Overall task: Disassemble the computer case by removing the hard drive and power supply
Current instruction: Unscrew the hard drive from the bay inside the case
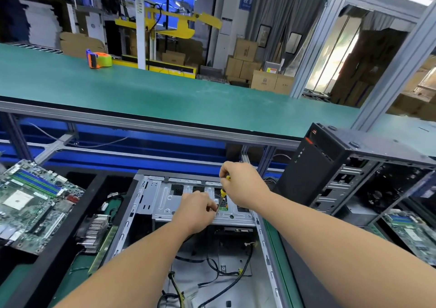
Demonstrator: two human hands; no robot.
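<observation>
Green matting covers a long bench [165, 90] across the middle of the view, with an orange and green tape dispenser [98, 58] set on it at the left. Behind it, cardboard boxes [245, 57] are stacked under a blue wall sign whose writing is too small to be read. At the near left, a bare motherboard [33, 201] is propped in a black tray, and a finned heatsink [94, 232] lies beside it. At the centre, the open computer case [146, 199] lies flat, grey metal inside, with black cables [212, 265] loose on its floor. The left hand [195, 209] is seen pinching the shaft of a yellow-handled screwdriver [221, 195] over the drive cage [169, 199], while the right hand [243, 185] is curled round the handle. At the right, 1 second black tower case [313, 166] stands upright with a red badge, unreadable.
</observation>
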